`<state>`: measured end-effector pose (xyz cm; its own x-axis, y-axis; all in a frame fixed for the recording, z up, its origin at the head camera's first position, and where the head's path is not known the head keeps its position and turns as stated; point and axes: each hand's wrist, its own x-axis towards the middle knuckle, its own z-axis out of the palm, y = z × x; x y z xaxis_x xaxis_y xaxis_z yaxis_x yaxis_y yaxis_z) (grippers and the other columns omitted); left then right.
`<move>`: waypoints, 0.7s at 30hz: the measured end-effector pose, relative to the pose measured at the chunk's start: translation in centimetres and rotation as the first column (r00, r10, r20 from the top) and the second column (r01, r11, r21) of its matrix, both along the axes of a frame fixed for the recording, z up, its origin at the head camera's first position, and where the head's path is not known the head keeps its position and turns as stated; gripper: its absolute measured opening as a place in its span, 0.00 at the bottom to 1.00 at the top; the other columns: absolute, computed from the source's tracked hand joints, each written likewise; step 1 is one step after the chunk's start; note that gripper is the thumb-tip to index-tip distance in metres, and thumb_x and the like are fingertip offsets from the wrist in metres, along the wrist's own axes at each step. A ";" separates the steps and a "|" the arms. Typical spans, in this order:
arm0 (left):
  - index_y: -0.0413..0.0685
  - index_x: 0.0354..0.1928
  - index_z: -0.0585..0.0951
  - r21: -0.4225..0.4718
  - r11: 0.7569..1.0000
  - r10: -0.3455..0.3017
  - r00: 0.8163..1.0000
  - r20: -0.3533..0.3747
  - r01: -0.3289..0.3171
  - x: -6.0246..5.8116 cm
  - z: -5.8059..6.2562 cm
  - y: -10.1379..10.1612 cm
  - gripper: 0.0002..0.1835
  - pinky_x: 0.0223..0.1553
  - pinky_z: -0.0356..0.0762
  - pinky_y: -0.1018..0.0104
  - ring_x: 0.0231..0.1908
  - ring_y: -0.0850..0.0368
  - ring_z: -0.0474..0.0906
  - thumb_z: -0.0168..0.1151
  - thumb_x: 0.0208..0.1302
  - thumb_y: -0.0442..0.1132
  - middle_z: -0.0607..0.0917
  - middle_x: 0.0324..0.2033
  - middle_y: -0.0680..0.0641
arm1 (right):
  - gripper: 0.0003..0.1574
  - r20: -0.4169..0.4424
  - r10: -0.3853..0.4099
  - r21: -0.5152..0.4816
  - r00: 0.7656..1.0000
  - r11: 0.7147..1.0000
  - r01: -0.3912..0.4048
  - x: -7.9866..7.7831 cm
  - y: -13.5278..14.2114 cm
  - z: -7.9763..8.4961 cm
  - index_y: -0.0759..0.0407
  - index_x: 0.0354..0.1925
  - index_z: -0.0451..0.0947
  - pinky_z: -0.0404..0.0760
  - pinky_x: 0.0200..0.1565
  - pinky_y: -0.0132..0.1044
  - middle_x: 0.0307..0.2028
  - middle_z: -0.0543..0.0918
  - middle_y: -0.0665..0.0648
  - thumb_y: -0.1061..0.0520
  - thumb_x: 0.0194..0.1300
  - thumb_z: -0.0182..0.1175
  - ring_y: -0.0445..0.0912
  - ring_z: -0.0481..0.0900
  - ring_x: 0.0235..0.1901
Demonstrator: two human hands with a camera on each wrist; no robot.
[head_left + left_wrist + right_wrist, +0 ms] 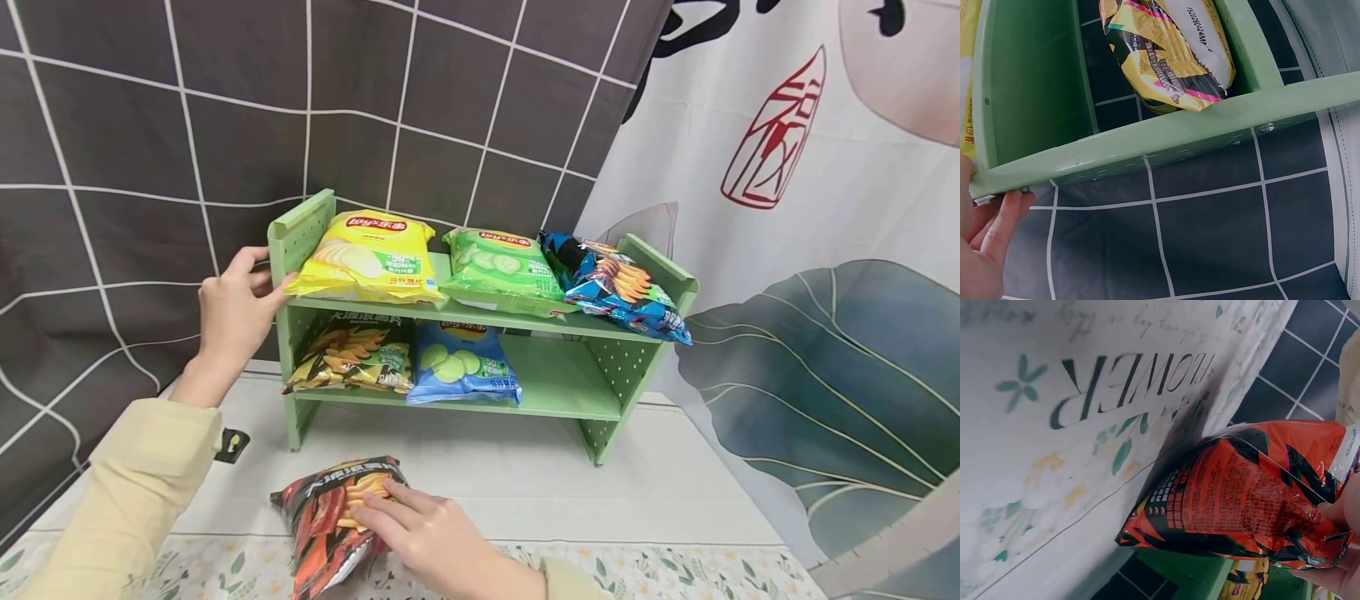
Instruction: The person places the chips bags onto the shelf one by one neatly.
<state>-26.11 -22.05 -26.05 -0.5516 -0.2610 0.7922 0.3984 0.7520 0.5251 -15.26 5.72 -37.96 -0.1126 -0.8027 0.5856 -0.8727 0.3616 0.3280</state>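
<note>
My left hand point(238, 304) grips the left side panel of a green two-tier shelf point(555, 375), thumb on one face and fingers on the other. In front of the shelf, my right hand point(442, 537) holds a red and black chip bag point(1229, 487), which is tilted over the table. On the upper tier lie a yellow chip bag point(375, 258), a green chip bag point(506, 271) and a dark blue chip bag point(622, 283) that overhangs the front edge. The lower tier carries a gold and black chip bag point(352, 358) and a light blue chip bag point(461, 362).
The shelf stands on a white table point(465, 475) whose near part has a floral print with lettering. A small black object point(232, 445) lies left of the shelf. Dark grid-patterned cloth point(247, 58) hangs behind, with a printed white cloth point(750, 275) at the right.
</note>
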 end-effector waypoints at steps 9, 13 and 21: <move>0.33 0.52 0.77 0.022 1.000 -0.012 0.999 -0.031 0.013 -0.2 -0.2 0.0 0.20 0.45 0.70 0.47 0.41 0.32 0.83 0.67 0.59 0.35 0.84 0.40 0.31 | 0.17 -0.101 0.032 -0.041 0.994 0.999 -0.036 0.8 2.1 0.4 0.58 0.52 0.80 0.81 0.45 0.32 0.47 0.87 0.52 0.62 0.70 0.50 0.49 0.85 0.49; 0.33 0.52 0.77 0.038 0.999 -0.011 0.999 -0.045 0.012 -0.2 -0.3 0.0 0.20 0.50 0.65 0.40 0.41 0.30 0.81 0.67 0.58 0.35 0.84 0.40 0.30 | 0.21 -0.098 0.009 -0.083 0.995 0.996 -0.018 1.3 2.7 0.9 0.58 0.51 0.80 0.81 0.45 0.33 0.46 0.87 0.52 0.59 0.76 0.40 0.49 0.85 0.49; 0.33 0.51 0.77 0.042 0.999 -0.008 0.999 -0.044 0.009 -0.2 -0.4 0.2 0.20 0.49 0.65 0.40 0.40 0.28 0.80 0.67 0.58 0.35 0.83 0.40 0.29 | 0.23 -0.134 -0.041 -0.145 0.990 0.989 0.021 1.9 4.6 2.2 0.58 0.50 0.81 0.82 0.42 0.33 0.45 0.87 0.53 0.59 0.75 0.38 0.50 0.86 0.47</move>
<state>-26.29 -21.86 -26.40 -0.5188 -0.2900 0.8042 0.4280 0.7262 0.5380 -13.33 10.33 -35.73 -0.0470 -0.7070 0.7056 -0.8111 0.4394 0.3862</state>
